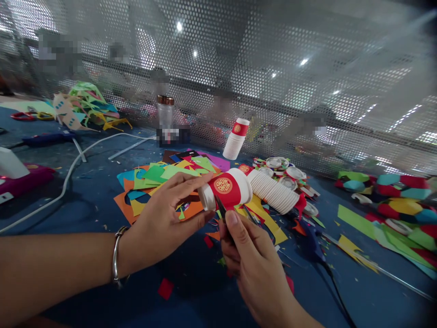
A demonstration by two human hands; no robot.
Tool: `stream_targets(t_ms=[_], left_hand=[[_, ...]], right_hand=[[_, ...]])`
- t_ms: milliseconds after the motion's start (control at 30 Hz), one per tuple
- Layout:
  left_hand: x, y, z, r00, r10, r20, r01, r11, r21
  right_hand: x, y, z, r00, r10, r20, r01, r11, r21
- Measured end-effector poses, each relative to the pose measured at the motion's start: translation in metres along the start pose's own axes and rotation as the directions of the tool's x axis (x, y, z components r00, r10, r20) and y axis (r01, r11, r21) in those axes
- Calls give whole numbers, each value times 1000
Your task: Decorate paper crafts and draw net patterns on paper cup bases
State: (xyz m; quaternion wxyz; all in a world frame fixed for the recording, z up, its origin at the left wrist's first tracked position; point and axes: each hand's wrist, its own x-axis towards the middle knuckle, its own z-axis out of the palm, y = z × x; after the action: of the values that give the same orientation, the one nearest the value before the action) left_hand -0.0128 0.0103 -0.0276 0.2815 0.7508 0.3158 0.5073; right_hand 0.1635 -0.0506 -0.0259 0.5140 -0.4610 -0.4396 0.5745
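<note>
A red-and-white paper cup (235,189) with a gold round emblem lies on its side in the air, its base end in my left hand (167,209). The fingers and thumb of that hand wrap round the cup's left end. My right hand (252,259) is closed round what looks like a pair of dark scissors (221,210); the handles are hidden in the fingers. The dark blade points up against the cup's red side. Beneath the cup lie coloured paper pieces (153,175). Right behind it, a stack of white cups (276,193) lies on its side.
An upright cup stack (235,141) and a lidded bottle (165,111) stand near the perforated metal screen (218,59). A blue glue gun (309,241) with a cord lies at right, cut cup bottoms (287,182) behind it. A white cable (70,173) crosses the left.
</note>
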Motion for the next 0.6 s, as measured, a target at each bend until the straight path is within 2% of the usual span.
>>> stream_targets(t_ms=[67,167,433,600], left_hand=[[2,-3,-1,1000,13,-19,-13,1000,11],[4,-7,-4,999,-33,-38,32,999,-39],[3,-5,-4,998,-60,-20,59,997,-48],[5,-3,-4,1000,3,-26,-5,994,-112]], right_hand=[[0,0,0,1000,1,3,-1,1000,-1],[0,0,-1,1000,19,-13,-19,999,-31],[2,0,-1,999,47,-14,-48,998,-47],[2,1,-1,999,37,-4,-37,999,-29]])
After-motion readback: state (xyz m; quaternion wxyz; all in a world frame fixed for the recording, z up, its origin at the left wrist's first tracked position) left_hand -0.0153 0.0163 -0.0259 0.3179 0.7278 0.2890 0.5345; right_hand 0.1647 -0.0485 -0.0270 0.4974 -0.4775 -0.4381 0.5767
